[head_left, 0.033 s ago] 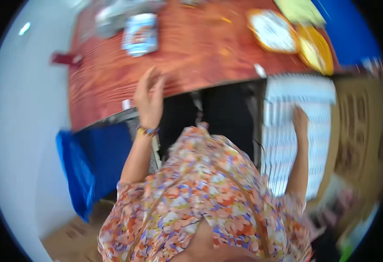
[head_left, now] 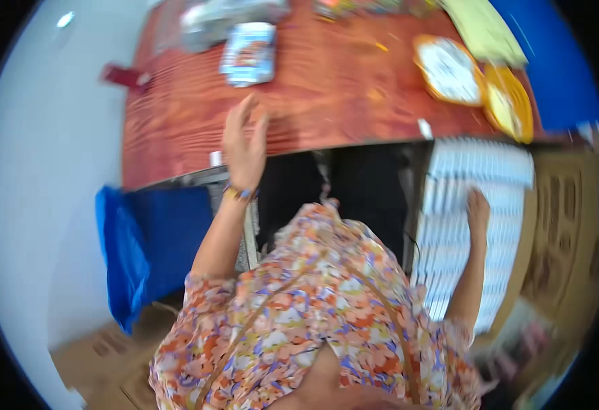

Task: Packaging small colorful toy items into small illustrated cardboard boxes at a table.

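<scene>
My left hand [head_left: 245, 147] is raised over the near edge of a red-brown wooden table [head_left: 327, 102], fingers spread, holding nothing. A blue and white packet [head_left: 248, 53] lies on the table beyond it. My right hand [head_left: 478, 208] reaches down onto rows of white packs [head_left: 463, 171] stacked in a cardboard box [head_left: 566, 219] at my right. It touches the top packs. Blur hides whether it grips one. My flowered dress fills the lower middle.
Two orange-rimmed plates [head_left: 450, 68] [head_left: 508, 102] sit at the table's right end, beside a blue surface [head_left: 552, 61]. A blue bag [head_left: 132, 253] hangs at the left, below the table. Another cardboard box [head_left: 101, 359] stands at the lower left. Dark space lies under the table.
</scene>
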{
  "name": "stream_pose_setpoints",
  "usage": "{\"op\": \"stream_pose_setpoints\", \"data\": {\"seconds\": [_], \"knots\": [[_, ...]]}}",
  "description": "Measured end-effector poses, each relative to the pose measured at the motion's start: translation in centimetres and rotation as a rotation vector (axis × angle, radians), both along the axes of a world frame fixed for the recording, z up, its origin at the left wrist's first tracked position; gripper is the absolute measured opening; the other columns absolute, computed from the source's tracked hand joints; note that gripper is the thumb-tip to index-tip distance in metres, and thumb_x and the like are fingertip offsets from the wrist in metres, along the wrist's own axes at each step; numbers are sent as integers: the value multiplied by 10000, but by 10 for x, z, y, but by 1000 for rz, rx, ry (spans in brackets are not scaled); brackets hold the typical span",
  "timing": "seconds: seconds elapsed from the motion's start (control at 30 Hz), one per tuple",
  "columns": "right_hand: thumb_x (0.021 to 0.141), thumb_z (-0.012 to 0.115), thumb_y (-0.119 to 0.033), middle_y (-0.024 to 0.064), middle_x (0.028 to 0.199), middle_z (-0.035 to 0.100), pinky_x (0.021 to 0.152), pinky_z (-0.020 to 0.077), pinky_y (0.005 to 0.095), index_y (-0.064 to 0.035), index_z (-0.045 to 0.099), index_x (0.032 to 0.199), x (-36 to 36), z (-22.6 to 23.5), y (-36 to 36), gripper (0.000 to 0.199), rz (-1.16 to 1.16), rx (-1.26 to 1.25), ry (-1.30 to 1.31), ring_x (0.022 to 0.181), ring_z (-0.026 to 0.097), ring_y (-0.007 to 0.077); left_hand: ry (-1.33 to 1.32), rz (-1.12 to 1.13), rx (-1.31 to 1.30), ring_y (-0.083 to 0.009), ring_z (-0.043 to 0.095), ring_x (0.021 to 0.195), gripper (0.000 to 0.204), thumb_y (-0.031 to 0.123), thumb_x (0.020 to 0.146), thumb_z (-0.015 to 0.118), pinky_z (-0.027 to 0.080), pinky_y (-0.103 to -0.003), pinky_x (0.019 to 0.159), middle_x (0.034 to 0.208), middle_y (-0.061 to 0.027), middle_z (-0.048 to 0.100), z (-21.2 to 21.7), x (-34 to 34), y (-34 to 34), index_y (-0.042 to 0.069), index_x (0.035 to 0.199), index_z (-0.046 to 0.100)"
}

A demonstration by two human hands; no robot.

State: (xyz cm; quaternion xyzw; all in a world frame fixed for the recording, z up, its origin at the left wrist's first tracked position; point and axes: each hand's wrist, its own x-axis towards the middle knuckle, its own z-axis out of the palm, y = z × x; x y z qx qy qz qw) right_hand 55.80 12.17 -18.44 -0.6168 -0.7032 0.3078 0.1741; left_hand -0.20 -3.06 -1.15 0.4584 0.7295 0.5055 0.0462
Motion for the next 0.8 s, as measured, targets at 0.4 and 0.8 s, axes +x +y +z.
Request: {"op": "stream_pose_setpoints", "data": {"seconds": [0.4,0.8], "knots": [[1025,542,-252,174,1168,685,911,531,350,31,587,1318,-95,126,-5,409,-135,110,70,1059,675,248,159,295,-632,-434,486,1245,1152,559,638,849,438,-534,981,1317,-266,533,30,-122,85,-3,1480,298],[998,573,-132,96,1143,684,863,525,273,29,627,1242,-309,220,-2,297,421,25,522,1036,661,170,376,3,25,-391,415,1342,1078,327,691,879,333,-475,1129,1436,-246,435,39,-80,28,-36,1501,269]]}}
